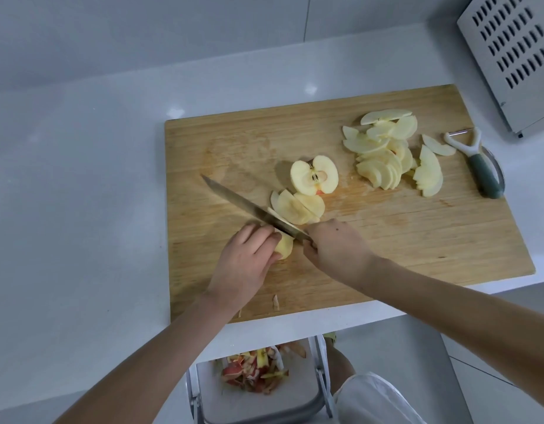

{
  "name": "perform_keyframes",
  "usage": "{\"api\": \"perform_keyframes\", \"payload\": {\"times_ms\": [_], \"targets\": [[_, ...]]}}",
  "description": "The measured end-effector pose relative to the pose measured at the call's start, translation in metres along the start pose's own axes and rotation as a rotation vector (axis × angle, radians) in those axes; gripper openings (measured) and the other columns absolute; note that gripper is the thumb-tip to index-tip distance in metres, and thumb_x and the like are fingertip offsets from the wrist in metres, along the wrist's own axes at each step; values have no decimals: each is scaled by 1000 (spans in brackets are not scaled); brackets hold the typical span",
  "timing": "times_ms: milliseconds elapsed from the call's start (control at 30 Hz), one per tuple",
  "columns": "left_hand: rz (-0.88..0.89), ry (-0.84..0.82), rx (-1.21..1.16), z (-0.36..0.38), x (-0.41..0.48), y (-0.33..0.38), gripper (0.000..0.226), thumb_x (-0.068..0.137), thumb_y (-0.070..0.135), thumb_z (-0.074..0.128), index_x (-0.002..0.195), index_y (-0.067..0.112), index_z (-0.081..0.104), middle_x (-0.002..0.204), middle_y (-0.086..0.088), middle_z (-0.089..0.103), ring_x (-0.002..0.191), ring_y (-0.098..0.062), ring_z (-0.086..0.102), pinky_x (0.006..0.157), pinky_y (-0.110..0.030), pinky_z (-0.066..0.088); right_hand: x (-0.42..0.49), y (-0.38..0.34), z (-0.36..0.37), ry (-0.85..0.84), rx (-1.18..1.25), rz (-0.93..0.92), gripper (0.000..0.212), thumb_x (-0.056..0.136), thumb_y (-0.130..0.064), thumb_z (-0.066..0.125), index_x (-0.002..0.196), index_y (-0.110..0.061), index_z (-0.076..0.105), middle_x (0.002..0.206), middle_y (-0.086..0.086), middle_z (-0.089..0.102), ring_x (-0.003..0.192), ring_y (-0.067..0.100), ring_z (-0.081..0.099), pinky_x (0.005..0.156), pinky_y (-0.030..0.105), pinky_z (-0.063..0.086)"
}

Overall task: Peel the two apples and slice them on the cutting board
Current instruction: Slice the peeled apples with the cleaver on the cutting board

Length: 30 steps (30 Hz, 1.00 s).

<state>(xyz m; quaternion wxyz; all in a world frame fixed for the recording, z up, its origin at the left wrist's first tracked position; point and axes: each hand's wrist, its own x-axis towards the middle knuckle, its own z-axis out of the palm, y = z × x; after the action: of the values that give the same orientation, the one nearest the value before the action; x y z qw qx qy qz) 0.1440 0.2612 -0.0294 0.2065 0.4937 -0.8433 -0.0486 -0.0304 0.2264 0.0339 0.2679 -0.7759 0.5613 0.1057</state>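
You're mid-slice: right hand (334, 249) grips the knife (252, 208), left hand (246, 258) clamps the apple piece (284, 247) at frame centre; next, cut straight down.

Left hand (244, 261) and right hand (334, 249), apparently clenched

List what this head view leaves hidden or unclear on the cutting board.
- Knife handle: covered by the right hand; only the knife blade shows.
- Apple piece being cut: mostly under the left hand and blade, so how much remains is unclear.
- Peeler blade: too small to make out.
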Motion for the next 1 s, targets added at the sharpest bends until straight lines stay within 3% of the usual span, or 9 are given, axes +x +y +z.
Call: {"api": "perform_keyframes", "payload": {"times_ms": [133,300,533,633,733,833,1000], "targets": [[-1,17,5,0,-3,0,29,88,25,52,101,5,68,100,-7,67,99,-21,50,88,-30,44,-11,6,-8,13,55,4,34,94,-20,43,61,-22,33,60,-4,39,61,20,44,56,29,32],[-3,14,-10,1,-4,-1,29,87,26,54,102,5,69,102,-7,67,99,-21,51,81,-34,53,-39,4,-23,18,-36,-15,36,95,-22,40,61,-22,29,57,-5,38,48,10,34,44,21,25],[20,20,-2,2,-2,-2,30,88,26,54,103,5,69,103,-8,68,98,-20,51,80,-35,55,-34,1,-31,-37,-76,-29,36,95,-20,39,60,-22,28,60,-6,36,50,7,32,45,19,22],[22,23,-3,3,-2,-2,31,88,27,54,104,4,69,104,-8,68,97,-20,51,78,-35,55,-19,1,-24,-62,-61,-40,35,94,-19,40,61,-20,28,62,-5,35,56,15,39,48,25,26],[7,28,-22,3,-4,-3,30,88,26,54,103,5,70,103,-7,68,98,-20,51,77,-35,56,-4,-5,-9,-60,-59,-29,24,96,-21,39,73,-14,37,72,0,41,70,21,43,58,28,31],[-1,23,-12,1,-4,-3,30,88,26,53,101,6,70,102,-7,67,99,-19,51,78,-33,54,0,-6,0,-9,-19,-21,16,96,-22,40,82,-15,41,76,2,44,70,22,44,62,28,32],[-12,24,-31,1,-5,-3,27,87,25,53,97,6,70,99,-7,66,97,-19,50,76,-30,53,-8,1,-2,15,85,-24,35,93,-21,45,61,-21,32,60,-4,38,62,20,43,53,28,29]]}}
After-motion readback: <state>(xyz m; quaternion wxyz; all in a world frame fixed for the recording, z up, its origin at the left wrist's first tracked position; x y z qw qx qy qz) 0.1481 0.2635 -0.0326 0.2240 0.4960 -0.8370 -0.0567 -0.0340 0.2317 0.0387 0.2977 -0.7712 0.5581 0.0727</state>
